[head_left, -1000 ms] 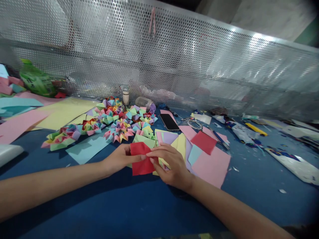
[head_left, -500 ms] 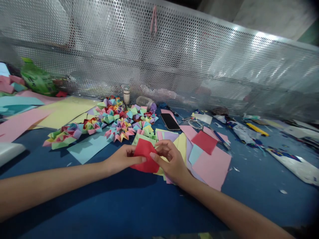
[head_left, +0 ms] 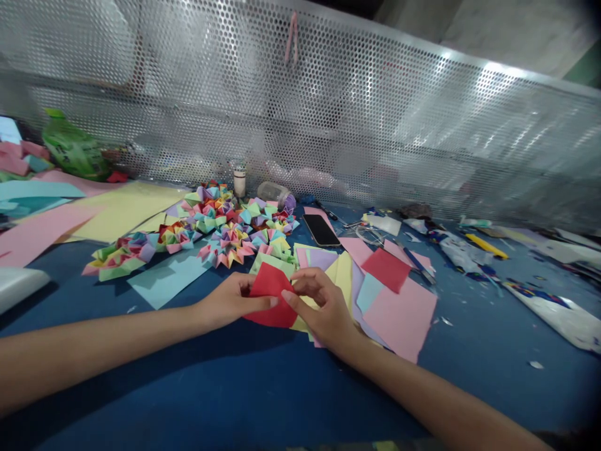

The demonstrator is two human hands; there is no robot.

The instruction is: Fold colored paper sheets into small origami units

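A piece of red paper [head_left: 271, 283], partly folded, is held up between both hands just above the blue table. My left hand [head_left: 230, 302] pinches its left side, thumb lying across the front. On the right edge, my right hand [head_left: 322, 305] grips the paper between thumb and fingers. Behind and right of the hands lies a stack of coloured paper sheets [head_left: 399, 319], pink, yellow and purple, with a red square [head_left: 386, 269] on top. Beyond the left hand sits a pile of multicoloured folded paper pieces [head_left: 230, 241], beside a light blue sheet [head_left: 169, 279].
A black phone [head_left: 321, 230] lies behind the paper stack. A clear jar [head_left: 275, 193], a small white bottle [head_left: 239, 180] and a green bottle [head_left: 75, 147] are near the perforated metal panel [head_left: 328, 113]. To the right are a yellow cutter [head_left: 487, 246] and plastic bags [head_left: 556, 313].
Both hands stay almost in place on the red paper. My right fingers have shifted very slightly along its edge, and the whole view has moved a little.
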